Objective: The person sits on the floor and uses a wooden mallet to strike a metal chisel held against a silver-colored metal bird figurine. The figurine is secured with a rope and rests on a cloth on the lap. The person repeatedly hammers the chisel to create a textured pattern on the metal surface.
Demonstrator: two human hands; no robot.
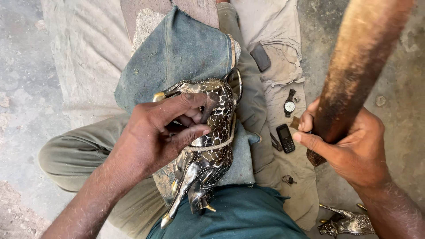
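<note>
A shiny metal animal figure (211, 150) with scale-like engraving lies on a folded blue denim cloth (177, 53) across my lap. My left hand (164, 132) presses down on the figure, thumb and fingers spread over its body. A thin cord (221, 144) loops around the figure. My right hand (349, 146) grips a thick brown wooden stick (358, 62), raised to the right of the figure and pointing toward the upper right.
On a pale cloth (283, 26) to the right lie a wristwatch (289, 104), a small black phone (286, 138), a dark flat block (260, 56) and keys (288, 179). A second metal figure (347, 223) lies at the bottom right. Concrete floor (22, 88) surrounds it all.
</note>
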